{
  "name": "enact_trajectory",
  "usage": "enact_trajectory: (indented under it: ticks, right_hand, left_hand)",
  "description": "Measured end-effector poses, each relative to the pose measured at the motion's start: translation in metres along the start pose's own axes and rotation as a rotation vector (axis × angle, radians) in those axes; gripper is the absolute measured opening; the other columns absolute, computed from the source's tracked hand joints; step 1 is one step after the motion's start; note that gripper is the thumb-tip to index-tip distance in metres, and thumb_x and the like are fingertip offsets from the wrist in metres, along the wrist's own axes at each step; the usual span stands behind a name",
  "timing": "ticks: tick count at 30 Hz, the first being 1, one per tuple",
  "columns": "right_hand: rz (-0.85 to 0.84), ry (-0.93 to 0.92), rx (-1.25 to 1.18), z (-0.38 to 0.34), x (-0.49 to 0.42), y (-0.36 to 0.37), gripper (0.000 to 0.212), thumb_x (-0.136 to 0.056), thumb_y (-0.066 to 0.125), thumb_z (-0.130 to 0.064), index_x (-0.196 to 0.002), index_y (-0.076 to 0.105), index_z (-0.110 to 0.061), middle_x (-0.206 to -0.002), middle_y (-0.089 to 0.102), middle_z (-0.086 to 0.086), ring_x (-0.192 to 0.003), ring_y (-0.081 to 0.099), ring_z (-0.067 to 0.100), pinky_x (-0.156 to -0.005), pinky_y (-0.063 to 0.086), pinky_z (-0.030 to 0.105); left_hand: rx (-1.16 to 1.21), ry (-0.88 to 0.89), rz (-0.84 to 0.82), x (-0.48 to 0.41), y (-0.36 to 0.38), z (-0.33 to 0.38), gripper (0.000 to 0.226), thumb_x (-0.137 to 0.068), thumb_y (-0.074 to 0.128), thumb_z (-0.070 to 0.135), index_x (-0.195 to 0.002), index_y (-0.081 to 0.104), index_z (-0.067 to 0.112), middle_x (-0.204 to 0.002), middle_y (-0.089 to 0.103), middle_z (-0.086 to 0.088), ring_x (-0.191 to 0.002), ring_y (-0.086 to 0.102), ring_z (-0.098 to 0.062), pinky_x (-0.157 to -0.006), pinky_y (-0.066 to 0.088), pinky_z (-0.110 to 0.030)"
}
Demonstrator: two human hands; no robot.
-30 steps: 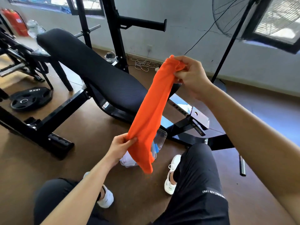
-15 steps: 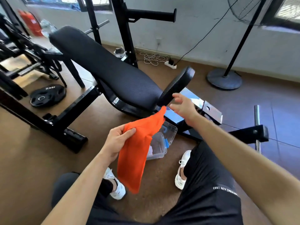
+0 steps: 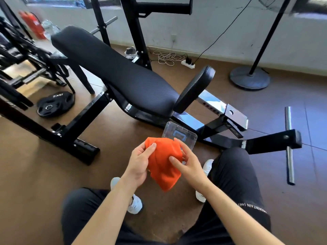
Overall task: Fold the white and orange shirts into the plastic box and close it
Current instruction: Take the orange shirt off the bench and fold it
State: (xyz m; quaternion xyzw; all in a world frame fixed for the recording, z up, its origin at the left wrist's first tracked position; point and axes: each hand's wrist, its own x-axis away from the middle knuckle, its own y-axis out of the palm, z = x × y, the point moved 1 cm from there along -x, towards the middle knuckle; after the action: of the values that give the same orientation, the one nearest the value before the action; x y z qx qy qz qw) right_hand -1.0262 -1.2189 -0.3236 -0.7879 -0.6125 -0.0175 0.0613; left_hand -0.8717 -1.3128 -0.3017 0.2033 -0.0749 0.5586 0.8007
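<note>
I hold the orange shirt [image 3: 163, 163], folded into a thick bundle, between both hands above the floor in front of my knees. My left hand [image 3: 139, 163] grips its left side with the thumb on top. My right hand [image 3: 187, 162] presses its right side, fingers wrapped round the edge. Just behind the bundle the clear plastic box [image 3: 180, 136] sits on the floor with its lid, which has a blue latch, tipped up; most of the box is hidden by the shirt. The white shirt is not visible.
A black padded weight bench [image 3: 123, 78] on a black steel frame stands right behind the box. A 15 kg weight plate [image 3: 55, 106] lies left. A fan base [image 3: 249, 77] and a power strip [image 3: 188, 63] sit near the far wall. A steel bar [image 3: 289, 144] lies right.
The shirt went from stretched long between raised right hand and low left hand to a compact bundle. My right hand came down and both hands now meet over the box.
</note>
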Motion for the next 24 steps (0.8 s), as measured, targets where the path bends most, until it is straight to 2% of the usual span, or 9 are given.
enact_trajectory:
  ticks: [2,4,7,10,12,15,19,21,24]
  right_hand:
    - [0.029,-0.037,-0.013,-0.001,-0.001,-0.001,0.067,-0.090,0.071,-0.029,-0.147,0.040,-0.045,-0.136,0.062,-0.002,-0.119,0.063,0.013,-0.097,0.053,0.029]
    - [0.063,-0.058,-0.011,-0.002,-0.002,-0.001,0.068,-0.090,0.072,-0.020,-0.147,0.042,-0.045,-0.133,0.064,-0.002,-0.118,0.064,0.012,-0.098,0.052,0.027]
    - [0.087,-0.086,0.007,-0.003,-0.003,-0.002,0.062,-0.090,0.072,-0.008,-0.142,0.052,-0.034,-0.122,0.069,-0.017,-0.111,0.066,0.006,-0.096,0.050,0.022]
    - [0.122,-0.096,0.013,-0.001,-0.004,-0.006,0.051,-0.090,0.071,-0.007,-0.131,0.062,-0.035,-0.115,0.072,-0.014,-0.107,0.066,0.007,-0.099,0.050,0.031]
    - [0.139,-0.084,0.010,0.001,-0.005,-0.007,0.046,-0.090,0.070,-0.009,-0.126,0.065,-0.038,-0.104,0.073,-0.012,-0.092,0.064,0.007,-0.092,0.052,0.036]
    - [0.141,-0.073,0.006,0.003,-0.006,-0.008,0.038,-0.091,0.071,-0.012,-0.121,0.068,-0.035,-0.091,0.068,-0.021,-0.084,0.059,0.001,-0.085,0.047,0.033]
    - [0.051,-0.056,-0.022,-0.002,-0.005,-0.007,0.041,-0.086,0.075,-0.009,-0.121,0.069,-0.031,-0.104,0.072,-0.010,-0.095,0.064,0.008,-0.091,0.053,0.038]
    - [-0.012,-0.046,-0.037,-0.006,-0.004,-0.005,0.044,-0.085,0.075,-0.002,-0.121,0.069,-0.026,-0.107,0.073,-0.006,-0.099,0.066,0.009,-0.089,0.055,0.032]
    - [-0.026,-0.057,-0.001,-0.009,-0.006,-0.009,0.041,-0.083,0.078,-0.001,-0.118,0.071,-0.022,-0.105,0.074,-0.006,-0.096,0.066,0.007,-0.082,0.055,0.029]
  left_hand:
    - [-0.032,-0.015,-0.034,0.001,-0.001,-0.005,0.024,-0.100,0.057,0.014,-0.119,0.069,0.007,-0.115,0.074,-0.017,-0.107,0.069,-0.031,-0.097,0.054,-0.047]
    - [-0.090,-0.008,-0.078,0.003,-0.002,-0.009,0.028,-0.098,0.059,0.016,-0.124,0.068,0.010,-0.120,0.073,-0.015,-0.115,0.067,-0.031,-0.101,0.051,-0.047]
    - [-0.214,0.023,-0.118,0.010,-0.005,-0.011,0.032,-0.096,0.065,0.013,-0.127,0.066,0.015,-0.119,0.075,-0.009,-0.115,0.068,-0.025,-0.100,0.053,-0.040]
    - [-0.356,0.061,-0.117,0.014,-0.011,-0.010,0.033,-0.093,0.070,0.010,-0.125,0.066,0.018,-0.114,0.077,-0.004,-0.112,0.070,-0.021,-0.099,0.055,-0.038]
    - [-0.389,0.071,-0.082,0.019,-0.015,-0.011,0.036,-0.089,0.074,0.009,-0.123,0.064,0.020,-0.109,0.078,-0.004,-0.108,0.071,-0.023,-0.099,0.055,-0.042]
    - [-0.382,0.113,-0.036,0.030,-0.018,-0.017,0.050,-0.085,0.078,0.009,-0.126,0.055,0.027,-0.100,0.078,-0.006,-0.101,0.072,-0.026,-0.097,0.056,-0.046]
    - [-0.457,0.199,-0.144,0.037,-0.018,-0.025,0.069,-0.081,0.083,0.011,-0.137,0.053,0.037,-0.117,0.072,-0.003,-0.110,0.068,-0.022,-0.097,0.054,-0.036]
    - [-0.526,0.241,-0.148,0.033,-0.017,-0.023,0.065,-0.079,0.084,0.016,-0.134,0.059,0.037,-0.126,0.068,0.003,-0.115,0.065,-0.020,-0.098,0.053,-0.036]
    - [-0.527,0.288,-0.066,0.027,-0.015,-0.013,0.043,-0.078,0.083,0.005,-0.114,0.074,0.026,-0.111,0.076,0.006,-0.106,0.069,-0.008,-0.091,0.054,-0.027]
